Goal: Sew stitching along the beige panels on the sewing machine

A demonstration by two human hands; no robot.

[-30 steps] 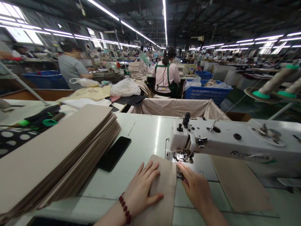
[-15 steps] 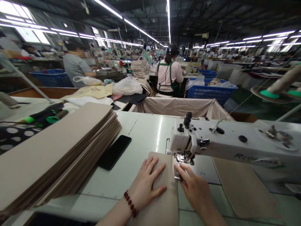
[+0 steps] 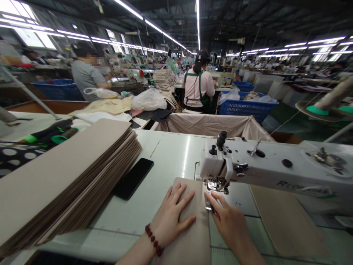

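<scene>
A long beige fabric panel (image 3: 194, 235) with a rounded far end lies on the sewing table under my left hand (image 3: 174, 211). That hand is flat on it, fingers spread, with a dark red bead bracelet at the wrist. My right hand (image 3: 227, 217) is at the panel's right edge, just in front of the presser foot (image 3: 216, 184) of a white sewing machine (image 3: 264, 165). Its fingers are bent close together over a small metal guide (image 3: 208, 208); what they pinch, if anything, is hidden. The panel's edge reaches up to the foot.
A thick stack of beige panels (image 3: 63, 154) stands on the left, beside a black phone (image 3: 135, 178). Another beige piece (image 3: 286, 221) lies right, beneath the machine arm. Behind the table is a cloth-lined bin (image 3: 206, 125). Two co-workers sit farther off, near blue baskets (image 3: 245, 106).
Both hands and the panel keep almost the same place. The view has shifted very slightly.
</scene>
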